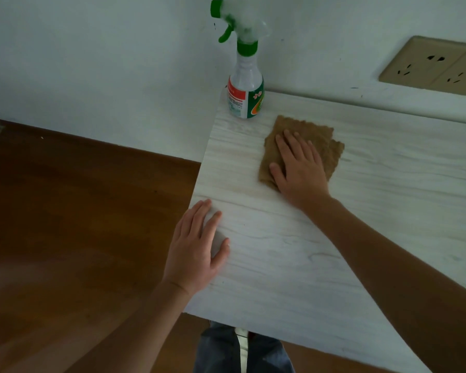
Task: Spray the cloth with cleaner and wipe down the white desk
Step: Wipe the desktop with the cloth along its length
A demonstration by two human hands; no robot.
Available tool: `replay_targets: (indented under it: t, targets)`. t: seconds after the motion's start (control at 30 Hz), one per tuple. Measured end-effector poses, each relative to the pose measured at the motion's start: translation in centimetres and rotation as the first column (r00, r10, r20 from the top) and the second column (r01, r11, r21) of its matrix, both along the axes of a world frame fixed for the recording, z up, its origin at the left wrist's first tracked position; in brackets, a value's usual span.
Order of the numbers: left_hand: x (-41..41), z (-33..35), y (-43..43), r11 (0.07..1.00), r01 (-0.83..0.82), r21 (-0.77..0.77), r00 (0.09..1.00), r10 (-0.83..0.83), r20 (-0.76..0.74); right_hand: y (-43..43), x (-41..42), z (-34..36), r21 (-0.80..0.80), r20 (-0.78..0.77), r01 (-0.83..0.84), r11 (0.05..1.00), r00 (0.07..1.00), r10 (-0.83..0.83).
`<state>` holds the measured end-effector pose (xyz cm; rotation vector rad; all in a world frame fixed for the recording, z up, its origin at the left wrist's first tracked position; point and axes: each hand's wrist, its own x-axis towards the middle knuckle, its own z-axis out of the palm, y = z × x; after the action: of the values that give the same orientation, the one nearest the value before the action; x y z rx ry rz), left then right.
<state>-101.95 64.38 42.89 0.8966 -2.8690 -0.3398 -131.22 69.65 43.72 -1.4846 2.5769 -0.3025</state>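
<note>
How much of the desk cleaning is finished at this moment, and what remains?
Seemingly done: the spray bottle stands unheld at the far left corner of the desk; whether the cloth is wet cannot be seen. In hand: the right hand presses the cloth flat near the bottle; the left hand rests on the desk edge. Left: probably wiping the wide surface rightwards.

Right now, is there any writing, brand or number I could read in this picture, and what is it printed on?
Nothing here can be read for certain.
On the spray bottle, red and white label panel: small print, too blurred to read.
On the spray bottle, green label panel: white marks, too blurred to read.
On the wall socket, cloth and desk: no writing visible.
</note>
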Motion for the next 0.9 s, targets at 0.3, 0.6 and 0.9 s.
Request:
replay_targets:
  t: [0.3,0.6,0.9]
  targets:
    - [-0.1,0.1,0.0,1.000,-0.003,0.011,1.000,0.003,-0.005,-2.2,-1.5,-0.4,-0.026,-0.030,0.024,0.999,0.999,-0.025]
    - [0.0,0.0,0.1,1.000,-0.007,0.015,1.000,0.007,-0.003,-2.8,-2.7,-0.3,-0.037,-0.035,-0.007,0.999,0.999,0.005]
    - [-0.1,0.1,0.0,1.000,-0.011,0.021,1.000,0.011,-0.013,-5.4,-5.3,-0.3,-0.055,-0.050,0.030,0.998,0.998,-0.033]
